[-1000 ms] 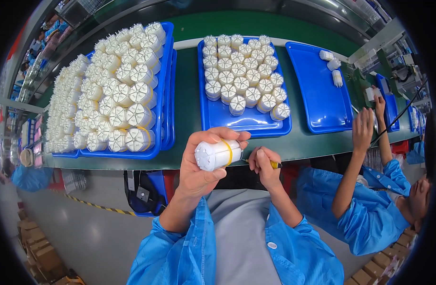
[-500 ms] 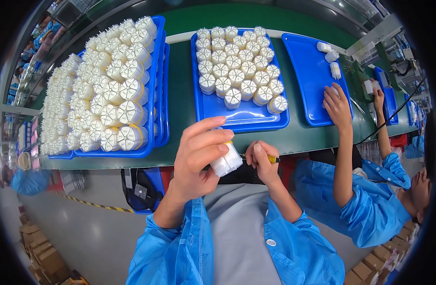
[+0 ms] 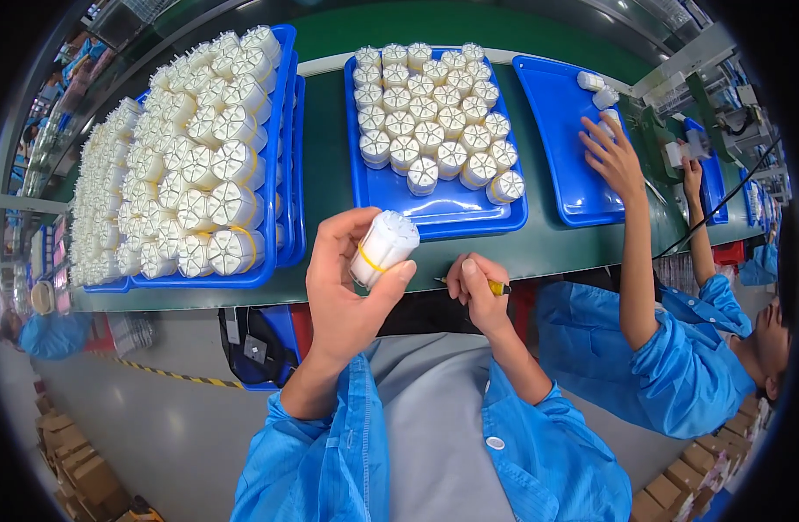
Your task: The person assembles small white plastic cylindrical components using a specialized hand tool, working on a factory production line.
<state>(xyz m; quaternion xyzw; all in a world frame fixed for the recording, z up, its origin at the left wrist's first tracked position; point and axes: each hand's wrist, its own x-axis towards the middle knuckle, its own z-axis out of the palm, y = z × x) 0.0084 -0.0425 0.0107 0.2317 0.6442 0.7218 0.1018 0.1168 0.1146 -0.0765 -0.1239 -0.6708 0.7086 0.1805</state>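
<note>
My left hand [image 3: 347,287] is closed around a white cylinder [image 3: 389,244] with a yellow band about its middle. The cylinder tilts, its segmented end facing up and to the right. To the right of it, my right hand [image 3: 479,291] grips a slim tool [image 3: 499,288] with a yellow-and-black handle; a thin tip shows left of the fingers. The two hands are apart, and the tool does not touch the cylinder. Just beyond them lies a blue tray [image 3: 451,213] with rows of similar white cylinders [image 3: 429,136] standing on end.
Stacked blue trays [image 3: 286,174] at the left carry many more white cylinders [image 3: 234,162]. At the right, a co-worker's hand [image 3: 615,161] reaches over another blue tray [image 3: 573,187] with a few white pieces [image 3: 591,81]. A black cable [image 3: 721,204] crosses the green table [image 3: 330,130] there.
My left hand has turned the cylinder over, from end pointing down to end facing up, showing the yellow band. My right hand has hardly moved. The co-worker's hand now reaches a white piece.
</note>
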